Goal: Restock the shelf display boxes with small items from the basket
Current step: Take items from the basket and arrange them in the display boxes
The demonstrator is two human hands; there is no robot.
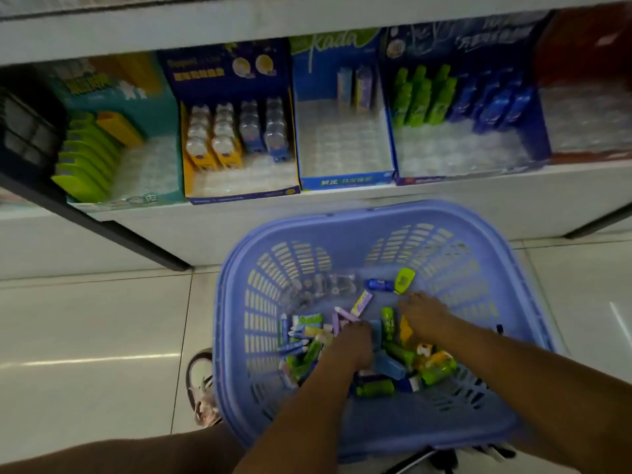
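A purple plastic basket (372,220) stands on the floor below the shelf, holding several small items in green, blue, yellow and lilac packs (309,336). Both my hands reach down into it. My left hand (352,343) is buried among the items with its fingers curled down; what it holds is hidden. My right hand (425,314) lies over the pile near a green pack (388,319), fingers bent toward a lime item (404,280) and a blue one (378,284). On the shelf stand open display boxes: teal (136,97), dark blue (236,80), light blue (345,181), navy (472,39).
The light blue box holds only a couple of packs at its back. A red box (588,63) stands at the far right. A black shelf upright (102,227) slants down to the tiled floor (85,336). My shoe (201,388) is beside the basket's left wall.
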